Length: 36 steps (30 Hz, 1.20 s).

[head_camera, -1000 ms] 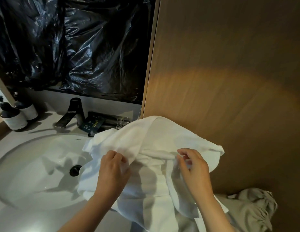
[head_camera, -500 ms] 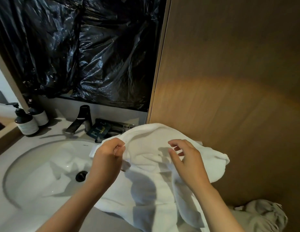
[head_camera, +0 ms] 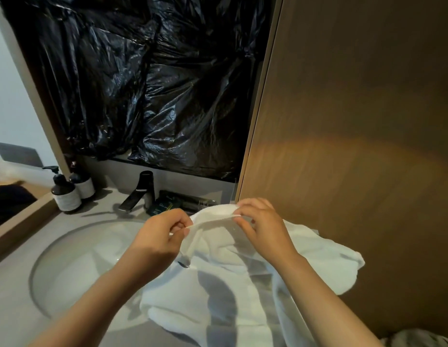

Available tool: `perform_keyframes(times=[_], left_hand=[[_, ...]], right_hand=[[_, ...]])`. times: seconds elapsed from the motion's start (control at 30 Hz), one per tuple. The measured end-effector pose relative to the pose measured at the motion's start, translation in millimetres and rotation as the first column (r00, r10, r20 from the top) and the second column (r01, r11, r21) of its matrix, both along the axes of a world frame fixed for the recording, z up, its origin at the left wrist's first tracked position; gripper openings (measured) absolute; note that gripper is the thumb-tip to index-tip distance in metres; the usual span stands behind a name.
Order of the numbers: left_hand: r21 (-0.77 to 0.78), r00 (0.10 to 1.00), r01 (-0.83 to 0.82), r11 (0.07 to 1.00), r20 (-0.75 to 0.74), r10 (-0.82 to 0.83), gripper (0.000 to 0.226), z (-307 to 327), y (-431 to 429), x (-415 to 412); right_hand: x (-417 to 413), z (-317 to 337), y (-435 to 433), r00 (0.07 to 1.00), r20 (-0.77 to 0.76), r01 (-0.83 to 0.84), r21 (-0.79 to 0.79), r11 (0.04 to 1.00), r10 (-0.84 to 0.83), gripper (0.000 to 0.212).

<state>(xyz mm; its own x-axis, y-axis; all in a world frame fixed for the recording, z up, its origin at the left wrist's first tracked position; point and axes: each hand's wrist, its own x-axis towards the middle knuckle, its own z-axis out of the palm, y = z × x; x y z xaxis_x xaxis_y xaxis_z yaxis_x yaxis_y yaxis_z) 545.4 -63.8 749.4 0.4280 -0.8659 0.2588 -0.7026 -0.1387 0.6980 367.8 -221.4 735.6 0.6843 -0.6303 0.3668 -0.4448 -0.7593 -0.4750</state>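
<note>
While the towel (head_camera: 305, 254) lies heaped toward lower frame, we find its hem running left-right at centre, left grip (head_camera: 160, 236) and right grip (head_camera: 263, 226) pinching it, equally near.

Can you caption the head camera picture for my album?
Left hand and right hand pinch a white towel by its hem at the sink.

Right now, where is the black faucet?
In the head view, the black faucet stands left of centre at the back of the round sink, between the two pump bottles on its left and the dark packets on its right.
</note>
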Motion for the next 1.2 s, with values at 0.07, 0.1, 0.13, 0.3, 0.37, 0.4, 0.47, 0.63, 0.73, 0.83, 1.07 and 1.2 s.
perform_keyframes(times=[0.07, 0.1, 0.13, 0.3, 0.37, 0.4, 0.47, 0.63, 0.73, 0.83, 1.07, 1.2], left_hand=[[0.075, 0.999, -0.006, 0.997, 0.040, 0.003, 0.019, 2, 1, 5], [0.111, 0.998, -0.019, 0.994, 0.069, 0.012, 0.018, 3, 1, 8], [0.144, 0.996, -0.032, 0.989, 0.088, 0.019, 0.019, 5, 1, 12], [0.178, 0.983, -0.041, 0.983, 0.184, 0.008, 0.022, 21, -2, 28], [0.086, 0.981, -0.032, 0.996, 0.195, 0.014, 0.018, 28, -6, 32], [0.036, 0.983, -0.031, 0.999, 0.184, 0.024, 0.017, 32, -10, 31], [-0.069, 0.988, -0.045, 0.997, 0.143, 0.054, 0.017, 38, -19, 29], [-0.313, 0.992, -0.098, 0.945, -0.101, 0.070, 0.023, 68, -50, 20], [-0.452, 0.975, -0.163, 0.877, -0.208, 0.073, 0.028, 103, -68, 16], [-0.567, 0.983, -0.126, 0.814, -0.184, 0.024, 0.024, 141, -80, 16], [-0.582, 0.992, -0.126, 0.803, -0.062, 0.111, 0.014, 132, -91, 19], [-0.417, 0.983, -0.158, 0.895, 0.016, 0.181, 0.016, 84, -96, 30]], right_hand=[[-1, 3, -2, 1.000, -0.016, 0.021, -0.006, 1.000, -0.021, 0.017], [-2, 6, -3, 0.999, -0.026, 0.039, -0.014, 0.999, -0.039, 0.019], [-4, 9, -4, 0.997, -0.038, 0.064, -0.028, 0.998, -0.065, 0.022], [-18, 31, -11, 0.974, 0.068, 0.221, -0.107, 0.969, -0.214, 0.026], [-24, 42, -15, 0.970, 0.103, 0.234, -0.127, 0.964, -0.222, 0.025], [-27, 47, -16, 0.966, 0.122, 0.241, -0.131, 0.962, -0.226, 0.024], [-31, 57, -19, 0.954, 0.181, 0.264, -0.138, 0.955, -0.237, 0.023], [-33, 102, -30, 0.913, 0.321, 0.316, -0.165, 0.934, -0.252, 0.025], [-31, 142, -35, 0.887, 0.399, 0.335, -0.209, 0.919, -0.233, 0.024], [-31, 179, -39, 0.846, 0.510, 0.331, -0.272, 0.904, -0.156, 0.026], [-50, 152, -57, 0.928, 0.270, 0.336, -0.306, 0.891, -0.257, 0.032], [-77, 75, -62, 0.953, -0.018, 0.295, -0.156, 0.943, -0.301, 0.038]])
